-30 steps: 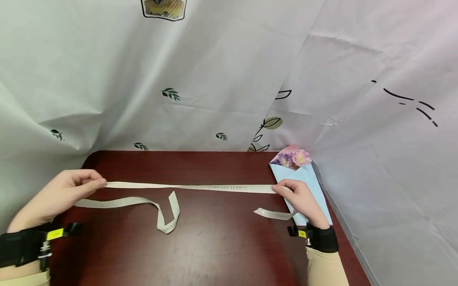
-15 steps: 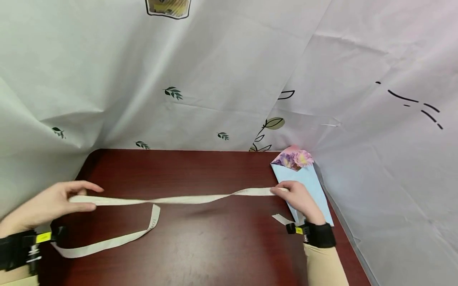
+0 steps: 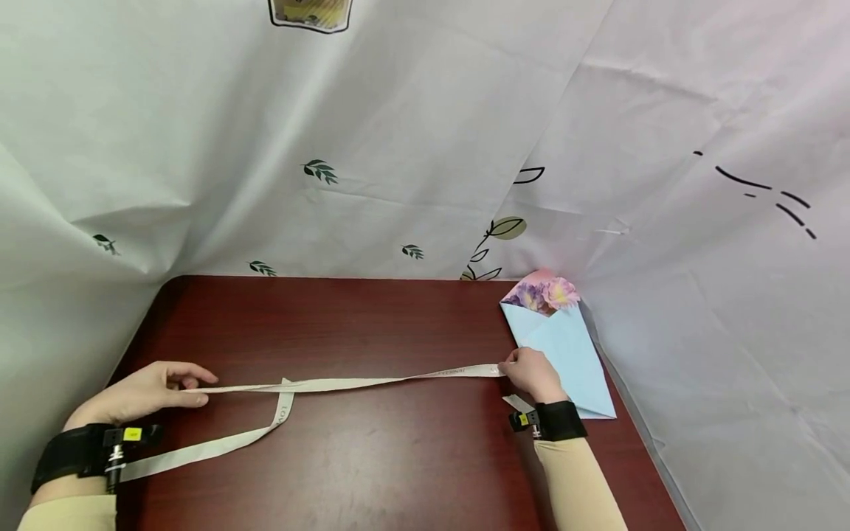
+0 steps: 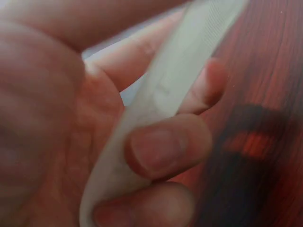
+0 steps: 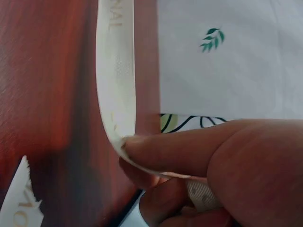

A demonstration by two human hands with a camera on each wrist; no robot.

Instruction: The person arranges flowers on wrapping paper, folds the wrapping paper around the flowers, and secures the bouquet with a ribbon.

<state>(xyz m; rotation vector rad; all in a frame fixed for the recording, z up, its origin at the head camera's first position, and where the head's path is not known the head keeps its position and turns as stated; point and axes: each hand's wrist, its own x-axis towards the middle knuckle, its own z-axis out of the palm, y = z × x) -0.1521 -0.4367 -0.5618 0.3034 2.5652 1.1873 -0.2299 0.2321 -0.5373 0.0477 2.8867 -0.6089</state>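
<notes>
A cream ribbon [image 3: 358, 383] with printed lettering stretches between my two hands over the table. My left hand [image 3: 149, 389] holds it at the left; in the left wrist view the lower fingers [image 4: 163, 146] curl over the ribbon [image 4: 189, 56] against the palm. One loose length of it lies below, running from under the left wrist to a bend near the middle. At the right, my right hand [image 3: 533, 375] pinches the ribbon [image 5: 116, 71] between thumb and fingers, and a short cut end hangs below it. Part of the ribbon is hidden inside each hand.
A light blue envelope [image 3: 567, 346] with a floral top lies at the table's right, partly behind my right hand. The dark red-brown table [image 3: 372, 464] meets a pale hanging cloth [image 3: 398, 133] with leaf prints at the back and right.
The left hand opened out around the ribbon, then drew in again, lower and further right than half a second ago. The right hand has come slightly down. The loose left length now lies lower.
</notes>
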